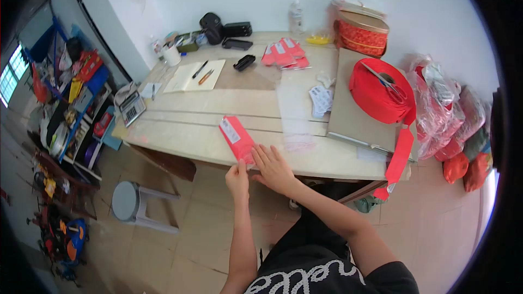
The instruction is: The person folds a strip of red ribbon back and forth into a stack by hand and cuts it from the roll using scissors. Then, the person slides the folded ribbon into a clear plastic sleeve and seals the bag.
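Observation:
A flat red packet [237, 137] with a white label lies at the near edge of the table, its long side pointing toward me. My left hand [238, 183] is closed in a pinch on the packet's near end, at the table's edge. My right hand [274, 170] lies flat, fingers stretched out, with its fingertips on the packet's right side near that same end. What exactly sits between the left fingertips is too small to make out beyond the packet's end. Farther back on the table, several similar red packets [286, 53] lie in an overlapping pile.
On the right, a big roll of red ribbon [376, 91] with scissors [387, 83] on it rests on a grey board [340, 109]; its tail hangs over the edge. White labels [321, 100], an open notebook [185, 81] and a calculator [132, 110] lie about. A grey stool [126, 201] stands left.

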A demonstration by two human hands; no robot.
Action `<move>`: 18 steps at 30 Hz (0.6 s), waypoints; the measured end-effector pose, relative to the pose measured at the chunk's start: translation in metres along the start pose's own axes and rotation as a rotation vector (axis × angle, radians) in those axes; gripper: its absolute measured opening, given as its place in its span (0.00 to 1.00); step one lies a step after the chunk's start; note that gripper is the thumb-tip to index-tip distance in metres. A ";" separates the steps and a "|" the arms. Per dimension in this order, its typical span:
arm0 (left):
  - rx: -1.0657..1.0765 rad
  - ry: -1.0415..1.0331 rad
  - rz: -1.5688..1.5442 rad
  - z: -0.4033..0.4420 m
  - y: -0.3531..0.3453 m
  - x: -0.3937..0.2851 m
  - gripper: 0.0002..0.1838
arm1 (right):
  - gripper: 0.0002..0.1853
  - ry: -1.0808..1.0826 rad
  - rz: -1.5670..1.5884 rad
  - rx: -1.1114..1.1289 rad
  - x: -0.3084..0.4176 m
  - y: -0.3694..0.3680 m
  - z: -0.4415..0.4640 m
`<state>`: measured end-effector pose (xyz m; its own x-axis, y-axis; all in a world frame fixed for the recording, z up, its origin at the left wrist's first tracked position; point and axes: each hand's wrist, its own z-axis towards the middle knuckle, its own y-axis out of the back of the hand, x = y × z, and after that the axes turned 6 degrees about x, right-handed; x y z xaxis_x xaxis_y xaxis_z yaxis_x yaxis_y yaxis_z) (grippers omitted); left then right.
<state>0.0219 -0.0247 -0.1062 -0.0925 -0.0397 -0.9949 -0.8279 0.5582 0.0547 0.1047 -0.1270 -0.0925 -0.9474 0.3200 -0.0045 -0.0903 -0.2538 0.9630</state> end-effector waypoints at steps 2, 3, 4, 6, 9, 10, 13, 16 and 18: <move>-0.025 -0.090 -0.067 0.004 0.003 0.016 0.17 | 0.40 -0.091 -0.020 -0.015 0.000 -0.001 -0.008; -0.006 -0.027 -0.141 0.001 0.012 0.013 0.15 | 0.39 -0.098 0.068 -0.033 0.001 0.002 -0.014; 0.020 0.038 -0.210 -0.002 0.021 -0.001 0.12 | 0.39 -0.107 0.156 -0.055 0.002 0.007 -0.025; 0.128 0.047 -0.353 -0.018 0.024 -0.053 0.09 | 0.35 -0.055 0.306 -0.136 0.003 0.031 -0.047; 0.272 -0.108 -0.393 -0.013 0.010 -0.110 0.10 | 0.26 0.060 0.691 -0.241 0.005 0.064 -0.098; 0.304 -0.139 -0.379 -0.002 0.001 -0.122 0.10 | 0.23 -0.015 0.789 -0.201 0.006 0.072 -0.117; 0.404 -0.248 -0.381 0.044 -0.046 -0.162 0.11 | 0.17 -0.256 0.904 -0.113 0.001 0.077 -0.173; 0.565 -0.369 -0.384 0.124 -0.113 -0.184 0.12 | 0.14 -0.526 0.901 -0.080 -0.010 0.072 -0.225; 0.601 -0.343 -0.377 0.191 -0.167 -0.185 0.13 | 0.13 -0.631 0.819 -0.086 -0.021 0.068 -0.254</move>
<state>0.2830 0.0480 0.0522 0.3921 -0.1122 -0.9130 -0.3195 0.9141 -0.2496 0.0405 -0.3829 -0.0952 -0.3976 0.4335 0.8087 0.4639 -0.6655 0.5848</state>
